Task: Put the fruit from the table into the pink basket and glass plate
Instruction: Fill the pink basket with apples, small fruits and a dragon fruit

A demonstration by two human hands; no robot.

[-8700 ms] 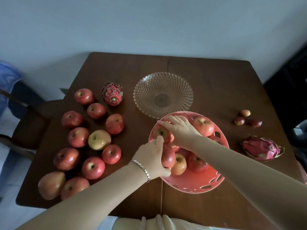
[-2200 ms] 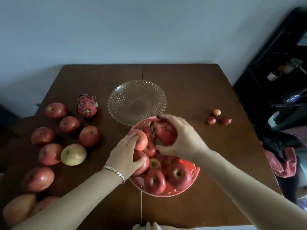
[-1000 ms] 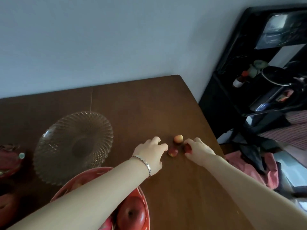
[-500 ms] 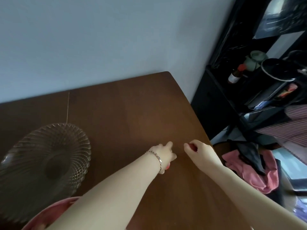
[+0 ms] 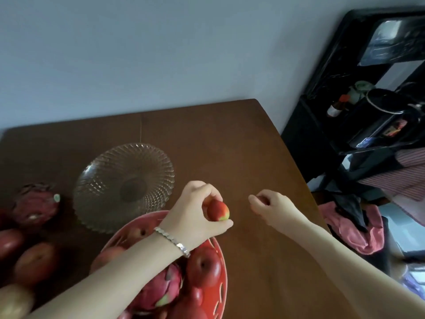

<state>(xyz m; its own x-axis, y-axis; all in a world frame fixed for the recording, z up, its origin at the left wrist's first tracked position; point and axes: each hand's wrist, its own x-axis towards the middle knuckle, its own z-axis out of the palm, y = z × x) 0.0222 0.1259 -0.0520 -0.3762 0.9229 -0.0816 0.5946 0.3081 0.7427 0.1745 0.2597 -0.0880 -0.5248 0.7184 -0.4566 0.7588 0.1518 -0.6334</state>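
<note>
Table [image 5: 218, 146]: brown wood.
Left hand [image 5: 195, 212]: pinches small fruit [image 5: 217, 210]; glass plate [image 5: 92, 180] at ten o'clock.
Right hand [image 5: 271, 206]: curled, contents unclear.

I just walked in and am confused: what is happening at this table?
A person is gathering fruit. The left hand pinches a small red-and-green fruit near the pink plastic basket, already piled with red apples. The right hand curls round what looks like another small fruit. The round patterned glass plate holds nothing.

On the surface [image 5: 230, 146], the plate [image 5: 103, 180] lies centrally, just behind the basket [image 5: 222, 282] at the near edge; apples [image 5: 34, 261] lie by the left edge.
</note>
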